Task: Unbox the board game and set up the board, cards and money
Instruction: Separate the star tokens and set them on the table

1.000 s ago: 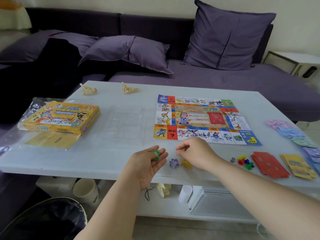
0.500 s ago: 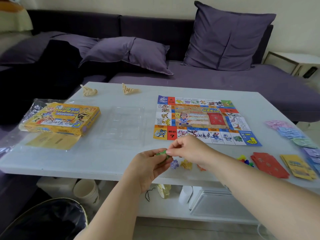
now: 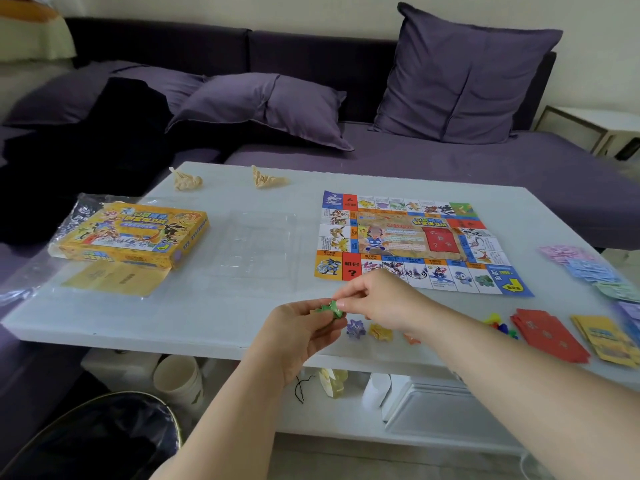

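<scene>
Nearest you, at the lower left, a dark bin [image 3: 86, 438] stands on the floor, and a pale cup [image 3: 180, 379] sits on the shelf under the surface [image 3: 173, 317].

Above the near edge of the surface your two hands meet. Your left hand [image 3: 298, 330] is turned palm up with its fingers curled round a small green piece [image 3: 330, 309]. Your right hand [image 3: 377, 299] pinches the same piece from the right with thumb and forefinger.

Just beyond and to the right of that grip, a purple piece [image 3: 355, 329], a yellow piece [image 3: 380, 332] and an orange piece [image 3: 411, 338] lie in a row on the surface, the orange one partly hidden by your right forearm. Further right along the near edge are a small cluster of coloured pawns [image 3: 500, 323], a fanned stack of red cards [image 3: 547, 334] and a stack of yellow cards [image 3: 606, 339].

The board [image 3: 408, 240] lies flat and unfolded in the middle right, just beyond your right hand. The money [image 3: 585, 268] lies in pastel piles down the right edge.

Left of the board rests a clear plastic tray [image 3: 256, 247]. Further left is the yellow game box [image 3: 135, 233], closed, with a yellow sheet [image 3: 114, 278] in front of it under clear wrap [image 3: 20, 292].

At the far edge sit two beige folded figures [image 3: 187, 180]. Behind the surface runs a purple sofa [image 3: 450, 161] with cushions [image 3: 460, 74].
</scene>
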### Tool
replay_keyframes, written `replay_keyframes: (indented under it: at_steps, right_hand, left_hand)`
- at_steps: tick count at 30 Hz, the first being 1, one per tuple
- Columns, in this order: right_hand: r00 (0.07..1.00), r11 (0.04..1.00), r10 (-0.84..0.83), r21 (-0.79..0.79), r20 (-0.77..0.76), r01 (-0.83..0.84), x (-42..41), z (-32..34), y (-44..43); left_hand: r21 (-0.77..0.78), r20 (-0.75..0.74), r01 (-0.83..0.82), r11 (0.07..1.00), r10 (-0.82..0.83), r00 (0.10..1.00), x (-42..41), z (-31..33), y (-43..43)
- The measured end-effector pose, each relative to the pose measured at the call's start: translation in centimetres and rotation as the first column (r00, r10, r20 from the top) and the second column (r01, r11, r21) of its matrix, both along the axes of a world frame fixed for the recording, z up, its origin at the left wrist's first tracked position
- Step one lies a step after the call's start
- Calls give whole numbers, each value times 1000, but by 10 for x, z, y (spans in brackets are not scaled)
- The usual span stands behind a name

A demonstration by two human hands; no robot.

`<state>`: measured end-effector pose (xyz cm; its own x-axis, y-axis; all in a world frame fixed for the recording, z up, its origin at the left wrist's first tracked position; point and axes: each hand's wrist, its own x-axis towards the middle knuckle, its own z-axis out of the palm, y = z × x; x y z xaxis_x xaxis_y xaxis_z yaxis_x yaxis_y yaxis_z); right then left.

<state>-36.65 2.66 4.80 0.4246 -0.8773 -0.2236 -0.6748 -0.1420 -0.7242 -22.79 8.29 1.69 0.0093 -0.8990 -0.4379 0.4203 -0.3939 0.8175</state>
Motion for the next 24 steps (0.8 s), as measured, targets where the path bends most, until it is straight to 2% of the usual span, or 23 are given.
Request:
replay_keyframes:
  at_steps: [3,9,11,16,24]
  right_hand:
    - [1000,1000,-16,-7,-5,16,3,0,1]
    - [998,994,-32,109,55,26,4,-3,2]
    - [998,993,-31,115,49,25,5,-3,1]
    - [994,991,-93,101,59,87,6,-3,-2]
    - [992,989,-86,125,92,74,8,-1,0]
  left_hand:
    - [-3,32,-23,1000,23,999,1,0,1]
    - [38,98,-30,999,26,995,3,-3,1]
    - [38,82,-21,999,18,996,4,-3,2]
    - [29,-84,-17,999,20,996,7,2,3]
    - [6,9,-14,1000,14,1000,6,0,2]
